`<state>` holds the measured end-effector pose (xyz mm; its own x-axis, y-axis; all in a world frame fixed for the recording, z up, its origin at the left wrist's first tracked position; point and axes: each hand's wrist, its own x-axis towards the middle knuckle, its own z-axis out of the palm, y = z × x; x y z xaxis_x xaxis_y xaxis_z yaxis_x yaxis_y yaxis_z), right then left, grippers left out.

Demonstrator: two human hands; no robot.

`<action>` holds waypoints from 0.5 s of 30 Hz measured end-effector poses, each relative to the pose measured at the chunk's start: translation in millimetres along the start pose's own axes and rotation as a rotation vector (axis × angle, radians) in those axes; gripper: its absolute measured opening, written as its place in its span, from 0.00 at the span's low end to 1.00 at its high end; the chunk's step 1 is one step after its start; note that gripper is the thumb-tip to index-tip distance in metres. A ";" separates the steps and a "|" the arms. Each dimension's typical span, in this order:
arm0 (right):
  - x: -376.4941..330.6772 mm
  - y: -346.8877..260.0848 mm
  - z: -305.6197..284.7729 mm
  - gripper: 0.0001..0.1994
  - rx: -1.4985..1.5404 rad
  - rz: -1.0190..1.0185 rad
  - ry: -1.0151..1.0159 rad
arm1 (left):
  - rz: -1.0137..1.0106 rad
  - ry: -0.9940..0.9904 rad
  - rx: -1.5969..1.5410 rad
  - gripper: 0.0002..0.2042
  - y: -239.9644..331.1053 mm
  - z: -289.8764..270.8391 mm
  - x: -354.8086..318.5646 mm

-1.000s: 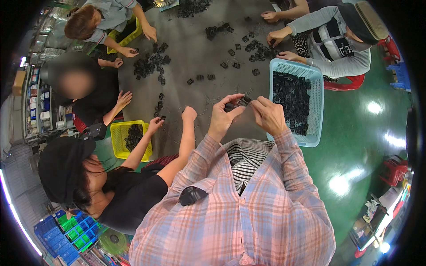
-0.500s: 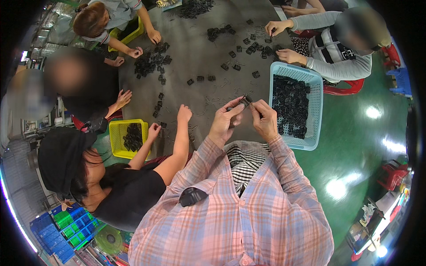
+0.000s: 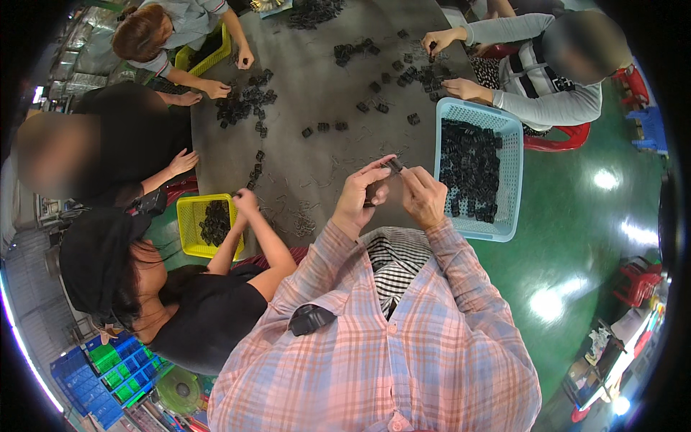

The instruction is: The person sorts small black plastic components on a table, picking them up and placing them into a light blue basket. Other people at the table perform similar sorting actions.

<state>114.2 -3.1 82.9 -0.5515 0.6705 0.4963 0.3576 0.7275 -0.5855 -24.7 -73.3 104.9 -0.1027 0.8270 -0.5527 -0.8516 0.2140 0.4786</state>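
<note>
Over the near edge of the grey table [image 3: 288, 169], my left hand [image 3: 360, 196] pinches a small black binder clip [image 3: 394, 166] between thumb and fingers. My right hand [image 3: 425, 194] meets it from the other side, its fingertips closed at the clip's edge. Another dark piece [image 3: 370, 203] shows under the curled fingers of my left hand, partly hidden. Loose wire clip handles [image 3: 304, 218] are scattered on the table left of my hands. Close by my right hand stands a light blue basket [image 3: 515, 183] heaped with black binder clips [image 3: 471, 169].
Co-workers sit round the table. The one at my left holds both hands [image 3: 246, 201] by a yellow basket [image 3: 188, 225] of clips. Clip piles lie at the far left [image 3: 245, 101] and far right [image 3: 425, 72]. A red stool [image 3: 558, 138] stands beyond the blue basket.
The left co-worker's hands have come together near the yellow basket, uncovering wire handles on the table. My hands stay almost in place around the clip, the right one slightly shifted left.
</note>
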 end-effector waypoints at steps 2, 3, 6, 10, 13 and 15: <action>1.1 1.8 0.8 0.08 -0.040 -0.053 0.028 | -0.045 -0.046 -0.056 0.16 -1.5 -1.1 -0.6; -0.7 3.7 2.7 0.08 -0.004 -0.008 0.048 | -0.063 -0.065 -0.113 0.16 -3.2 -1.3 -1.1; -5.4 8.0 6.2 0.07 0.125 0.149 0.056 | -0.091 -0.106 -0.264 0.15 -11.8 -0.2 0.1; -1.3 13.0 7.3 0.05 0.418 0.286 -0.071 | 0.019 -0.078 -0.206 0.14 -26.6 -6.4 3.3; -2.3 20.5 -0.8 0.05 0.750 0.458 -0.231 | 0.134 -0.031 0.071 0.15 -28.3 -1.7 -3.7; 0.1 20.9 -6.4 0.06 0.856 0.623 -0.318 | 0.261 0.040 0.311 0.16 -21.7 11.6 -16.4</action>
<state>126.5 13.1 74.9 -0.6684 0.7274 -0.1554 0.0683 -0.1481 -0.9866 1.5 -85.6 111.5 -0.3200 0.8549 -0.4082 -0.5989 0.1513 0.7864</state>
